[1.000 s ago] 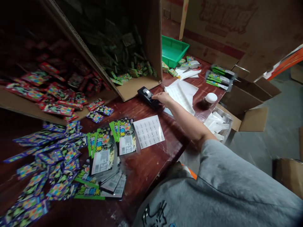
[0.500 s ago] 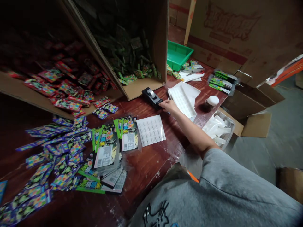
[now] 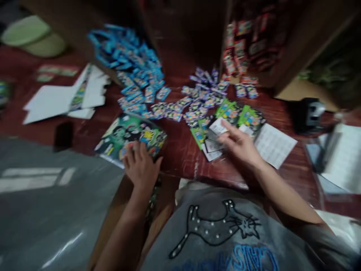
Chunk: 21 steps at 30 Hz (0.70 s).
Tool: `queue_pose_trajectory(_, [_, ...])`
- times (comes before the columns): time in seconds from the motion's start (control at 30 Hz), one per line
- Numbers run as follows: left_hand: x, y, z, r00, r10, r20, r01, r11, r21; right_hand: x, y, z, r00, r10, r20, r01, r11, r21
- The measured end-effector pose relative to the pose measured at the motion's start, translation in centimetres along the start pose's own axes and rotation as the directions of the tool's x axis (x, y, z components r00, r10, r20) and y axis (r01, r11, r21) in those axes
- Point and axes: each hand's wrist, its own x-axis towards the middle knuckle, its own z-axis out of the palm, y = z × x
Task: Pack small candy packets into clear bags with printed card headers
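My left hand [image 3: 141,164], fingers spread, lies on a green and black printed packet [image 3: 135,133] near the table's front edge. My right hand [image 3: 238,143] is over a pile of green-edged packets [image 3: 201,135], its fingers closed at the white label area of the top packet [image 3: 218,127]; blur hides how it is gripped. Just right of that hand are more green-edged packets [image 3: 250,116] and a white sticker sheet [image 3: 275,145]. Behind them, small purple sachets [image 3: 197,103] are heaped.
Blue sachets [image 3: 141,71] and red sachets [image 3: 239,49] spill from boxes at the back. White papers [image 3: 56,99] and a pale green basin [image 3: 34,35] are at left. A black tape dispenser [image 3: 310,114] and white sheets [image 3: 344,154] stand at right.
The view has swung left. My right hand has left the tape dispenser and is now at the packet pile. My left hand has come into view on the printed packet.
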Motion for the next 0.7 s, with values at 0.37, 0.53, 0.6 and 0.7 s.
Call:
queue_pose_trajectory(0.37, [0.6,-1.6,-1.1,1.0,-0.016,0.015,0.015,0.999,0.029,5.5,1.1,24.2,0.816,0.201,0.542,-0.298,0.95,0.097])
queue_pose_trajectory(0.53, [1.4,-0.8,-0.7,0.991,-0.124,-0.048,0.122,0.991,-0.055,5.8,0.1,24.7,0.811,0.26,0.523,-0.278,0.959,-0.046])
queue_pose_trajectory(0.6, [1.6,-0.2,-0.6,0.986,-0.16,-0.049,0.156,0.984,-0.09,5.8,-0.3,25.0,0.812,0.286,0.508,-0.278,0.956,-0.093])
queue_pose_trajectory(0.7, [1.4,-0.7,-1.0,0.987,-0.151,-0.053,0.141,0.977,-0.159,5.9,-0.8,25.1,0.854,0.323,0.408,-0.196,0.926,-0.323])
